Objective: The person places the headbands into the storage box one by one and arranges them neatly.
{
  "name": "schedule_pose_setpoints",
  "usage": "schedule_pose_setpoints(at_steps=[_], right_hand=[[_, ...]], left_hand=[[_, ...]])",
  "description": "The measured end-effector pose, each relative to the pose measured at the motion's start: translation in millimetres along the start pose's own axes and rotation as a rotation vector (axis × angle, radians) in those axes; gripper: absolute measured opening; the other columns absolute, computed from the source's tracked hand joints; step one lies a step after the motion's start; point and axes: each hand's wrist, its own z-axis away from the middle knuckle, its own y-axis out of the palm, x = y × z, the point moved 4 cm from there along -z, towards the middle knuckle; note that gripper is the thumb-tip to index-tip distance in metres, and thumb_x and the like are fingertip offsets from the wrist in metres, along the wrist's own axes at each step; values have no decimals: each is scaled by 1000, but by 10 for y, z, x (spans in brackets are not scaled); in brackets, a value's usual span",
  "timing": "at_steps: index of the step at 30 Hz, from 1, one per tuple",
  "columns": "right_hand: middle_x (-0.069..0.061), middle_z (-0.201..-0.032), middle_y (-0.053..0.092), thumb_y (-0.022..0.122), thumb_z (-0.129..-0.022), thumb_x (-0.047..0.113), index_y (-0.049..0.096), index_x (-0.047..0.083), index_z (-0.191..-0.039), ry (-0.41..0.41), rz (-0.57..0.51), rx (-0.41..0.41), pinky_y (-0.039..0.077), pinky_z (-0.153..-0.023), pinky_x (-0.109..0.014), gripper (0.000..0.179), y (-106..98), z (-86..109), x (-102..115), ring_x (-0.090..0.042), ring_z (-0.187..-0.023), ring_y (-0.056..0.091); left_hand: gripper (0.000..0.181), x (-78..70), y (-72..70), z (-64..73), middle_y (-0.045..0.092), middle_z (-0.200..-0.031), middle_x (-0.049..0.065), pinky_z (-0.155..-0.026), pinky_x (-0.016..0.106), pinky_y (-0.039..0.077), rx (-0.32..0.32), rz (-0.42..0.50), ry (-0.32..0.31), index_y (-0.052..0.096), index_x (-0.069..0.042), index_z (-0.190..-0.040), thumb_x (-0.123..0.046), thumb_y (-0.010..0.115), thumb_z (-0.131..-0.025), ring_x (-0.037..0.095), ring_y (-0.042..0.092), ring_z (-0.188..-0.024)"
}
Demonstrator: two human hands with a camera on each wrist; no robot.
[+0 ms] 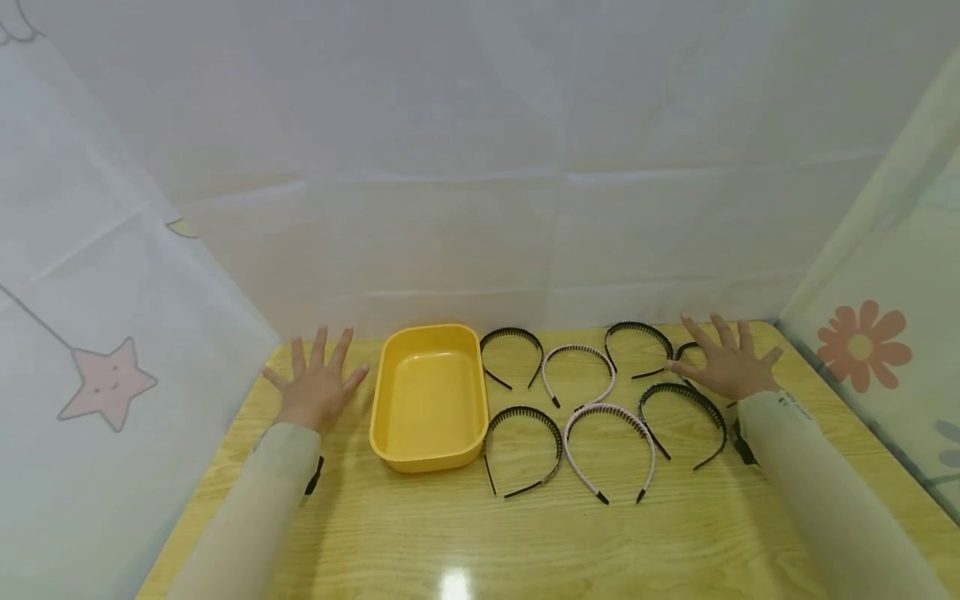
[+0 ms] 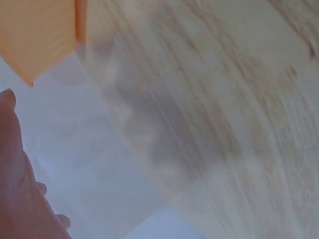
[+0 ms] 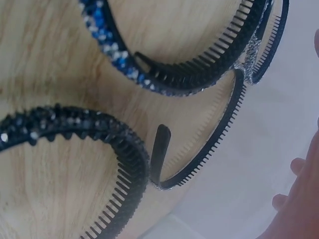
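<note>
One yellow tray [image 1: 431,400] stood on the table [image 1: 390,533]. Right of the tray lay two pink headbands [image 1: 609,407] and at least five dark headbands [image 1: 522,411]. The left hand [image 1: 313,392], left of it, and right hand [image 1: 727,367], farther right, both had fingers spread wide.

A loose, pale cream left sleeve [image 1: 247,517], plain along its length, ended just behind the left grip [image 1: 315,387], which was bare and five-fingered. A matching right sleeve [image 1: 832,500] ended behind the right grip [image 1: 729,367], likewise bare, with small dark grey marks [image 1: 793,406] near its edge. A short black tab [image 1: 314,477] jutted behind the left grip, and a black piece [image 1: 742,446], too small to identify, showed behind the right grip.
</note>
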Motion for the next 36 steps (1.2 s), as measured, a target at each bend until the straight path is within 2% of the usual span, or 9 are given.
schedule_pose_setpoints(at_steps=[7, 14, 18, 20, 23, 27, 29, 33, 36], right_hand=[[-24, -167, -5, 51, -93, 72, -3, 37, -163, -22, 5, 8, -18, -86, -92, 96, 34, -15, 41, -61, -144, -18], [-23, -167, -9, 50, -91, 76, -2, 35, -164, -41, 7, -40, -12, -88, -94, 99, -76, 18, 88, -61, -144, -16], [-22, -168, -10, 51, -92, 73, 0, 31, -165, -46, -45, -76, -6, -90, -95, 98, -132, 100, 57, -59, -146, -14], [-25, -167, -5, 53, -95, 68, 4, 28, -165, -56, -76, -114, 2, -91, -94, 95, -157, 159, 16, -61, -146, -7], [-34, -161, 9, 57, -99, 56, 16, 13, -164, -88, -144, -185, 15, -93, -90, 88, -208, 250, -68, -65, -140, 10], [-46, -146, 24, 56, -103, 45, 33, -9, -151, -99, -178, -191, 28, -92, -82, 76, -282, 361, -231, -67, -128, 26], [-47, -140, 32, 55, -105, 42, 40, -14, -143, -93, -172, -170, 38, -87, -78, 70, -297, 422, -343, -65, -120, 37], [-48, -130, 43, 51, -107, 34, 46, -17, -136, -73, -198, -103, 49, -78, -70, 59, -311, 579, -606, -63, -107, 52], [-49, -128, 44, 48, -108, 33, 46, -19, -134, -30, -205, -38, 52, -75, -67, 58, -313, 716, -782, -64, -106, 53]], left_hand=[[82, -58, -69, 2, -14, -168, 19, -89, 90, -21, 43, 27, -10, -5, -33, -164, -73, 26, -100, 53, -24, -146], [78, -114, -202, 27, -14, -168, 18, -96, 89, -17, -10, 35, 24, -5, -33, -164, -65, 33, -103, 51, -23, -147], [79, -183, -283, 40, -12, -169, 15, -99, 88, -15, -54, 49, 44, 0, -31, -165, -67, 33, -102, 47, -22, -149], [80, -226, -310, 55, -11, -169, 15, -100, 87, -13, -73, 62, 56, 0, -28, -165, -67, 33, -103, 45, -22, -150], [83, -284, -333, 112, -9, -170, 16, -103, 86, -12, -96, 79, 79, -2, -22, -165, -64, 34, -103, 42, -20, -151], [84, -335, -332, 238, 0, -169, 19, -109, 81, -11, -126, 102, 126, 2, -12, -165, -58, 41, -105, 40, -12, -154], [84, -355, -312, 303, 4, -169, 20, -111, 80, -8, -118, 111, 151, 5, -9, -164, -56, 42, -105, 41, -6, -154], [84, -390, -248, 365, 9, -168, 21, -113, 79, 0, -64, 110, 194, 7, -6, -164, -56, 42, -105, 41, 2, -155], [84, -423, -220, 387, 12, -167, 22, -115, 77, 2, -38, 109, 218, 10, -4, -163, -57, 41, -105, 41, 4, -155]])
